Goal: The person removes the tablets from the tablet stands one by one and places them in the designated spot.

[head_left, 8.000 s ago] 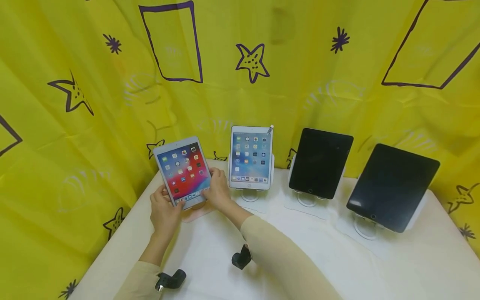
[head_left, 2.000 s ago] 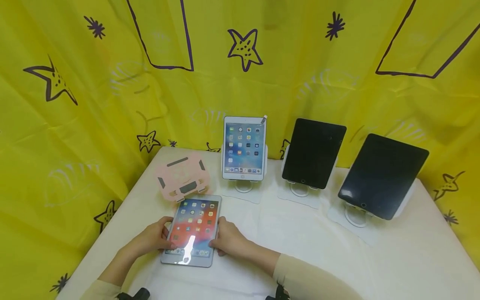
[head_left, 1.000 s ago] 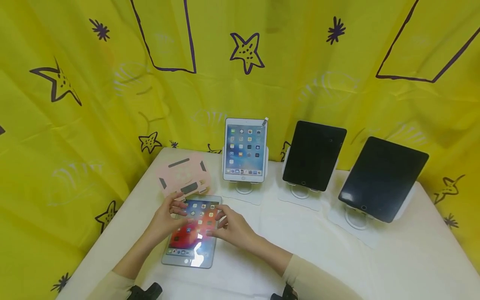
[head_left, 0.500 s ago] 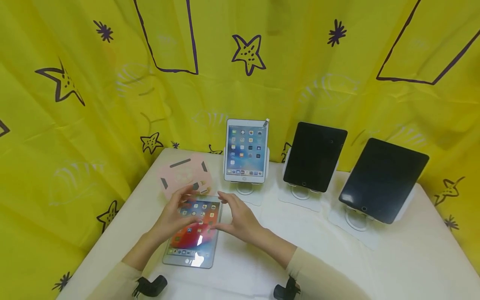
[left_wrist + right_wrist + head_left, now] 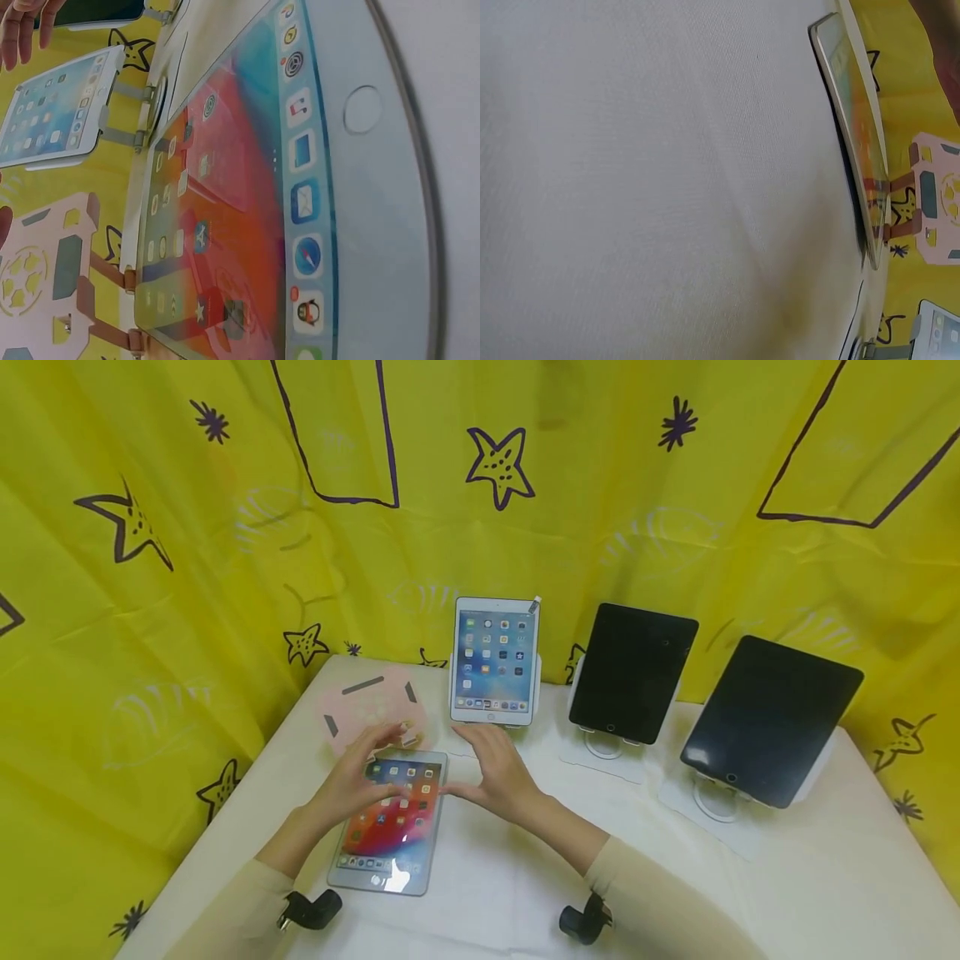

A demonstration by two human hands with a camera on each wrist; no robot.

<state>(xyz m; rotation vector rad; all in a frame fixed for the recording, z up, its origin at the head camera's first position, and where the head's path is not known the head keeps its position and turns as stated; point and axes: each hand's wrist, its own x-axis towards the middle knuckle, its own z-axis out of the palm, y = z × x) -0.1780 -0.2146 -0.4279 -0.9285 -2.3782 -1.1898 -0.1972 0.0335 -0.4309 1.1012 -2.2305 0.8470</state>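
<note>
A tablet with a lit red and blue home screen (image 5: 393,839) lies flat on the white table, its home button end towards me. My left hand (image 5: 352,783) hovers over the tablet's upper left part, fingers and thumb spread and nothing held. To the right of the tablet's top corner, my right hand (image 5: 501,777) is raised with its fingers extended and thumb apart, also holding nothing. Just behind the tablet stands a pink tablet stand (image 5: 360,697) with cut-outs, partly covered by my left fingers. The left wrist view shows the tablet's home button (image 5: 363,109) close up.
A white tablet (image 5: 495,664) with its screen lit leans on a stand behind my right hand. Two dark-screened tablets, one black tablet (image 5: 633,672) and a larger one (image 5: 772,718), lean on stands to the right. A yellow patterned curtain (image 5: 585,527) hangs behind the white table (image 5: 615,877).
Earlier both hands held the tablet up at the pink stand, then laid it flat on the table. They have let go of it, risen, moved forward and drawn apart.
</note>
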